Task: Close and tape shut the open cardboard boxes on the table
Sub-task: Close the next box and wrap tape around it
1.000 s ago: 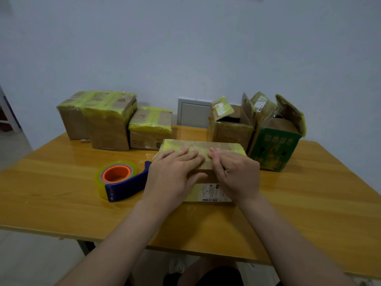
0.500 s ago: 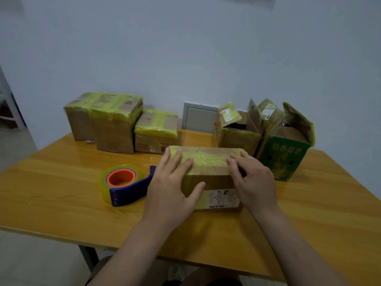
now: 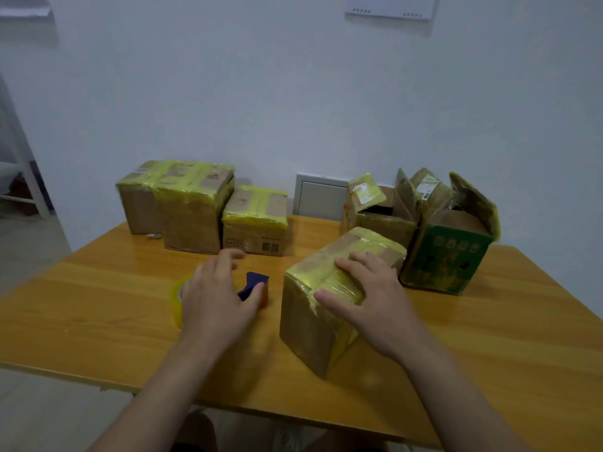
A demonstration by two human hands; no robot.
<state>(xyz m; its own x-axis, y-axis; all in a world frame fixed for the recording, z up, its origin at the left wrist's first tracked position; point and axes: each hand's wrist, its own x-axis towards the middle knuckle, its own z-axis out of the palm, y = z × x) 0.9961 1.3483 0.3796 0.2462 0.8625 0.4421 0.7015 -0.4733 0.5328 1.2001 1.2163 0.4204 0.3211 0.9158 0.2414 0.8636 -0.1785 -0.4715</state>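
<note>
**Item under work.** A brown box (image 3: 310, 321) stands near the middle of the table (image 3: 98, 305), turned corner-on to the person. Its flaps are down and yellow tape covers its top and runs down the near faces.

**Grips.** The right grip (image 3: 368, 298) lies flat on the top of this box, fingers spread, thumb at the near corner. It presses and clasps nothing. The left grip (image 3: 218, 298) is just left of the box, over the tape dispenser (image 3: 254, 283). Its fingers are extended and blurred, released, not wrapped round the handle. Contact cannot be confirmed.

**Surroundings.** Behind and right of the box is an open brown box (image 3: 381, 223) with flaps up. Right of the box, touching or nearly so, is a green box (image 3: 447, 259), also open. Behind and left of the box are a small taped box (image 3: 254, 223) and, farther left, a large taped box (image 3: 189, 210).

**Assessment.** This box appears closed and largely sealed. The step in hand is judged to be fetching the dispenser while the box is steadied. The next move calls for curling the left fingers round the blue handle and bringing the tape's free end to an untaped seam. Two boxes remain unsealed.
</note>
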